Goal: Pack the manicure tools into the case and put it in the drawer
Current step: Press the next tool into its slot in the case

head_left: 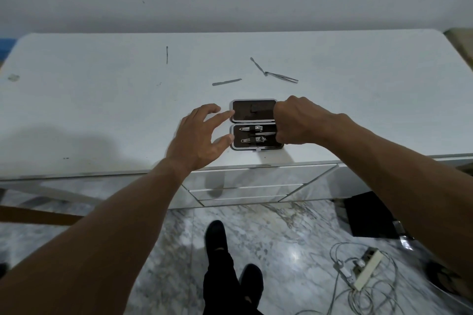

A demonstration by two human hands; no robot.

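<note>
Case (253,110), rectangular, chrome-rimmed; right hand (299,120) seemingly pinches slim metal tool (266,133).

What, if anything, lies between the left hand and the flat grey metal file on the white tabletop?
Nothing visible: only bare white tabletop separates the left hand from the flat grey metal file.

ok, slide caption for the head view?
Left hand touches open dark-lined manicure case on white dresser, right hand curled at its end, four metal tools loose behind.
</note>
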